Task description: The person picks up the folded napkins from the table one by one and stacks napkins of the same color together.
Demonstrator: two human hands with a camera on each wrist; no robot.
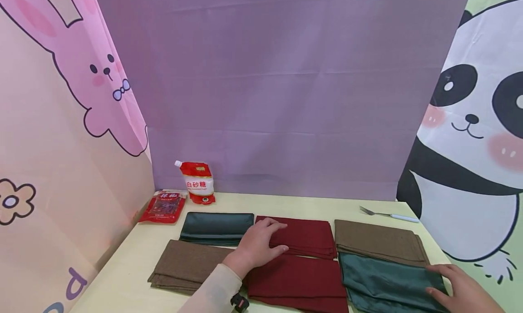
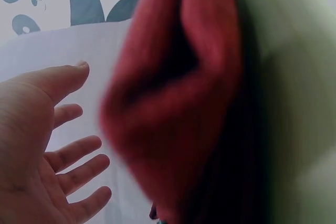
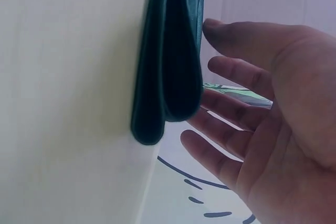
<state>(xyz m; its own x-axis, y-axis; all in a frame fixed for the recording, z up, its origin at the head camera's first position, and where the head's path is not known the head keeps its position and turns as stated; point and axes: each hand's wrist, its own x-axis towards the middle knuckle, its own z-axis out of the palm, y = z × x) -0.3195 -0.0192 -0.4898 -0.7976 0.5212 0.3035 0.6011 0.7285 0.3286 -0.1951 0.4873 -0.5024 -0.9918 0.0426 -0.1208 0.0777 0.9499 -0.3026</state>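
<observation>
My left hand [image 1: 258, 246] hovers over two folded red cloths, a rear one [image 1: 308, 233] and a front one [image 1: 300, 279]. Its fingers are spread and hold nothing; in the left wrist view the hand [image 2: 31, 145] is beside a blurred red fold [image 2: 173, 124]. At the right end of a glossy dark green folded cloth [image 1: 392, 281], my right hand [image 1: 461, 288] has its thumb and fingers apart. The right wrist view shows that hand's fingertips right at the rounded green folds [image 3: 181, 66], gripping nothing.
A brown folded cloth [image 1: 377, 240] lies behind the right green one. On the left are another green cloth [image 1: 216, 227] and brown cloth [image 1: 189, 265]. A red packet [image 1: 164, 207], a sugar pouch [image 1: 199, 183] and a fork [image 1: 390, 214] sit toward the table's back [image 1: 286, 202].
</observation>
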